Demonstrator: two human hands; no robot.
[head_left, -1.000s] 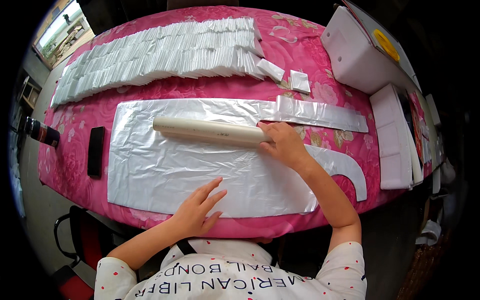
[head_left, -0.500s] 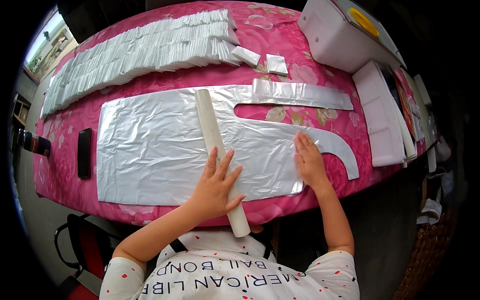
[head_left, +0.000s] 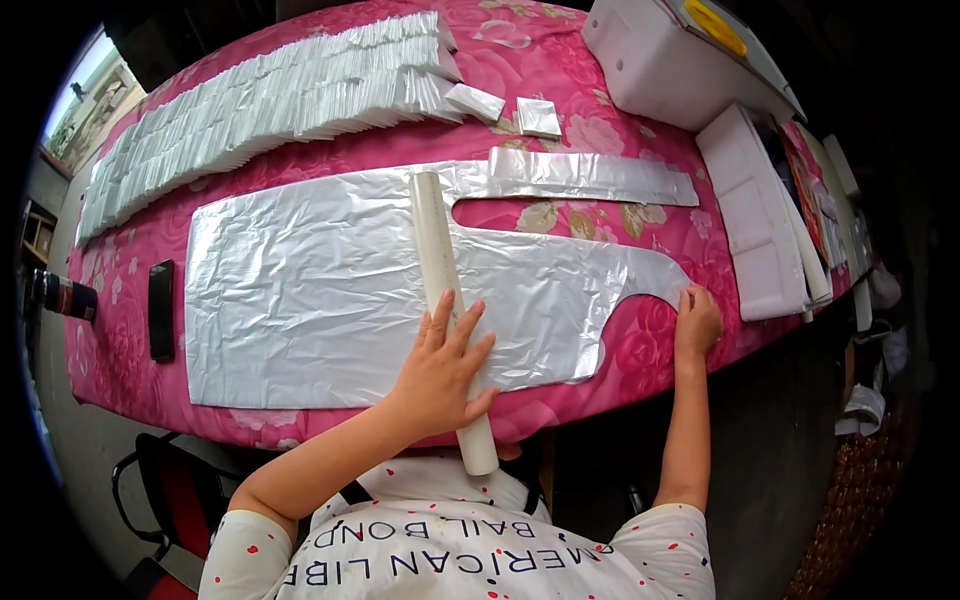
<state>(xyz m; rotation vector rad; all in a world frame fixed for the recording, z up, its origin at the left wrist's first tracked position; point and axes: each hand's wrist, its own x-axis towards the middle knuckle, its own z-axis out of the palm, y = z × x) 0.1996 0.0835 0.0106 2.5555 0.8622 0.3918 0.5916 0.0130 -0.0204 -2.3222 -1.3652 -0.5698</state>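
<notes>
A thin, silvery-white plastic sheet [head_left: 300, 290], cut like an apron, lies spread on the table. It has one folded strip at its far right and one curved strap at its near right. An off-white plastic pipe [head_left: 434, 235] lies across the sheet, its near end past the table edge. My left hand [head_left: 445, 365] rests on the pipe with fingers spread, pressing rather than wrapping round it. Over at the curved strap, my right hand [head_left: 699, 322] is closed, pinching the strap's tip between thumb and fingers.
Rows of folded white plastic packets [head_left: 270, 110] stand at the back left, with two loose packets [head_left: 539, 118] beside them. A black phone [head_left: 161, 310] and a dark jar [head_left: 66, 295] are at the left. White foam boxes [head_left: 660, 60] border the right side of the pink floral tablecloth [head_left: 590, 135].
My right hand moved right from lying flat on the sheet to pinching the curved strap's tip, which has shifted up. The pipe's far end swung slightly right under my left hand.
</notes>
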